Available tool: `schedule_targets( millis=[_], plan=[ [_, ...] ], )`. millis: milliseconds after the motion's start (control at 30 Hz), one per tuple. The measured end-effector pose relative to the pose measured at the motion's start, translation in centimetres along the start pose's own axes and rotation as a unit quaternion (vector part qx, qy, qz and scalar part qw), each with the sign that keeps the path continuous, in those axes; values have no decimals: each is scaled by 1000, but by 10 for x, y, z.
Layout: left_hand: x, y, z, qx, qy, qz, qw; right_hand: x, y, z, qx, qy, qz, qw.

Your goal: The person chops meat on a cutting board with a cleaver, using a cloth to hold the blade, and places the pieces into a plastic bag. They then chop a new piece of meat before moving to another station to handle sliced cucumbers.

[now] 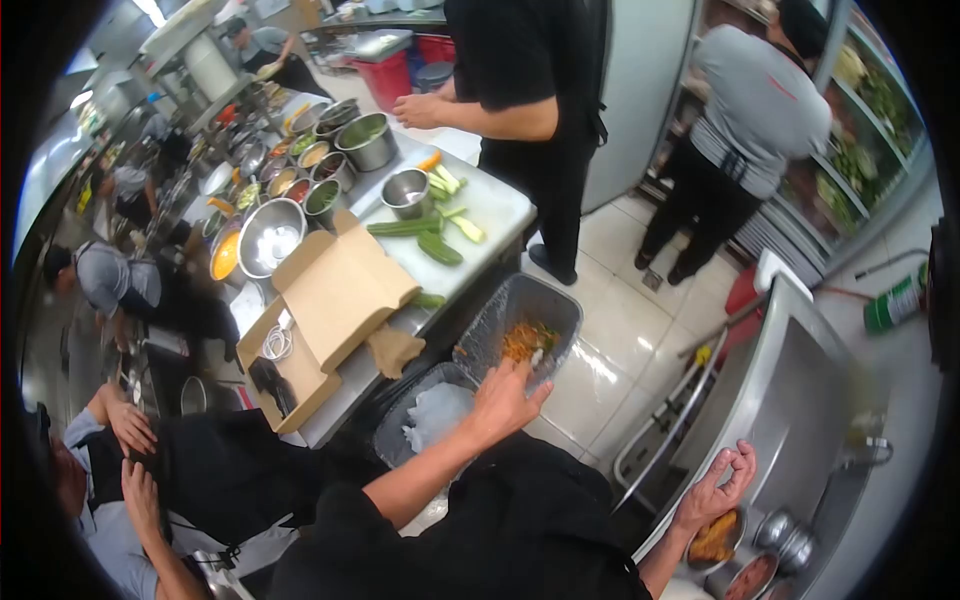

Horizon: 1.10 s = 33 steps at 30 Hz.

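My left hand [503,402] reaches over the near rim of a grey waste bin [475,345], fingers stretched out and apart, with nothing held. Inside the bin lies a heap of shredded orange and green scraps [527,338], which my fingertips overlap in this view. My right hand [718,484] hangs at the right by a steel sink [790,370], palm turned up and fingers loosely bent, holding nothing. Below it stand a metal bowl of golden-brown food [712,540] and a metal pot with reddish contents [748,577]. A second bin [385,425], lined with plastic, stands left of my left forearm.
An open cardboard box [345,295] with a white cable [277,342] rests on the counter, near a cutting board [505,220] with zucchini [438,249]. Several metal containers [367,140] crowd behind. Co-workers stand across the counter [510,120], by the fridge [755,110], and close at left [130,490].
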State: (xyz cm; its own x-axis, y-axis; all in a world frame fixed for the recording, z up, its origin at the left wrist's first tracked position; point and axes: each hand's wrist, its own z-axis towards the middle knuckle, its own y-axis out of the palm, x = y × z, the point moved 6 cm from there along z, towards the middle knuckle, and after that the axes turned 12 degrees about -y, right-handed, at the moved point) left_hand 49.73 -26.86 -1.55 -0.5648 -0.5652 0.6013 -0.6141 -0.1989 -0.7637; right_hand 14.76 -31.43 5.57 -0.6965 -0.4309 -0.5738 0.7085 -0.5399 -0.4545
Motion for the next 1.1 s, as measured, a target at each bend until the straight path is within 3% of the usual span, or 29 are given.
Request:
schedule_targets(
  millis=[167, 233, 367, 567, 633, 700, 733, 867, 1000, 1067, 1100],
  plan=[
    [18, 2, 28, 31, -36, -56, 997, 35, 76, 47, -83, -31, 50, 995],
    [31, 7, 41, 33, -27, -114, 993, 48, 110, 71, -69, -24, 86, 994],
    [55, 6, 80, 47, -58, -103, 992, 82, 194, 128, -105, -12, 145, 984],
    [98, -16, 132, 102, -231, -41, 967, 99, 322, 217, -223, -14, 250, 942],
    [112, -17, 149, 81, -250, -42, 964, 105, 356, 243, -231, -16, 267, 935],
    [128, -18, 161, 120, -260, 8, 958, 112, 389, 263, -268, -29, 303, 914],
    [132, -17, 167, 78, -291, 24, 953, 113, 401, 273, -274, -30, 307, 911],
    [139, 1, 177, 50, -371, 19, 927, 122, 459, 294, -317, -30, 336, 886],
    [140, 24, 170, 67, -401, -15, 914, 98, 505, 296, -385, -63, 349, 852],
    [146, 37, 167, -37, -445, -105, 889, 73, 522, 296, -420, -84, 376, 822],
    [144, 38, 167, -40, -447, -111, 887, 63, 530, 299, -425, -87, 372, 821]
  ],
)
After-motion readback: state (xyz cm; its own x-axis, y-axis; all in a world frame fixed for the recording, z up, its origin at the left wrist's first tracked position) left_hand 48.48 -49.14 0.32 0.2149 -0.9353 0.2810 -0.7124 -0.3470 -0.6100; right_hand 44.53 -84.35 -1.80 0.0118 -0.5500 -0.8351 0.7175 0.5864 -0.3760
